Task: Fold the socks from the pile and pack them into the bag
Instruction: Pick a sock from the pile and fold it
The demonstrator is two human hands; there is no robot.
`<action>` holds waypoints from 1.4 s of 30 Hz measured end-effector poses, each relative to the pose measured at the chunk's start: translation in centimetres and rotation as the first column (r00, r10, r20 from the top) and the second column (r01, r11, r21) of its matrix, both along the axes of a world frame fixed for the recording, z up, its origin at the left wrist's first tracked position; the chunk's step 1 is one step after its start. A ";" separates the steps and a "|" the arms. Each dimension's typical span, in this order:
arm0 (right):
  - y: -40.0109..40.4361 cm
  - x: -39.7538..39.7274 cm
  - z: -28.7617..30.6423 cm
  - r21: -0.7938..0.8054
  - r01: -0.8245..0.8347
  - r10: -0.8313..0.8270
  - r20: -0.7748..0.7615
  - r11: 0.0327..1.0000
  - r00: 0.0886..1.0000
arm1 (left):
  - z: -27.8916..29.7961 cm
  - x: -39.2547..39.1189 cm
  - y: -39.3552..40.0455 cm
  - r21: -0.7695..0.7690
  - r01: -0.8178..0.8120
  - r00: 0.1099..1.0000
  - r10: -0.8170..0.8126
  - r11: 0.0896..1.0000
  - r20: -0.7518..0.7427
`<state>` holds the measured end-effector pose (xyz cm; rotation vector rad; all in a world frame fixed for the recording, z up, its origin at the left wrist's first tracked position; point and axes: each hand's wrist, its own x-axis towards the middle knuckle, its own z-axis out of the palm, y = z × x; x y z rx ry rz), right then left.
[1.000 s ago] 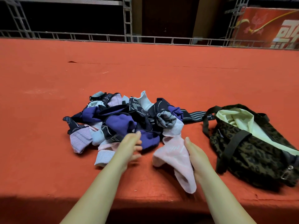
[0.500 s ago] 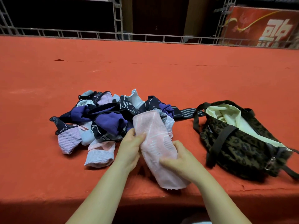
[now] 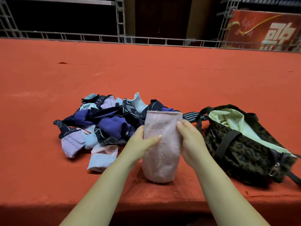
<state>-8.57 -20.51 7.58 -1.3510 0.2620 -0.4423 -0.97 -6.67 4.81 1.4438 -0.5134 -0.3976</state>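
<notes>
Both hands on the pink sock [image 3: 161,147] — the left hand [image 3: 141,142] grips its left edge, thumb laid across the front, and the right hand [image 3: 189,141] pinches the right edge with the thumb on the fabric. The sock hangs upright between them, cuff up, toe end low by the red cloth [image 3: 146,75]; whether it touches, I cannot tell. Just behind and to the left lies the pile [image 3: 104,123] — purple, navy, pale blue and striped socks in a heap. To the right sits the bag [image 3: 247,144], leopard print, mouth open, pale lining showing. A metal rail [image 3: 97,36] runs along the far edge.
</notes>
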 end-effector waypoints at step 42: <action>-3.4 -1.9 -11.7 -0.841 -0.106 -0.317 -0.313 0.531 0.895 | -9.2 -4.8 1.4 0.750 -0.025 0.787 -0.449 0.661 0.423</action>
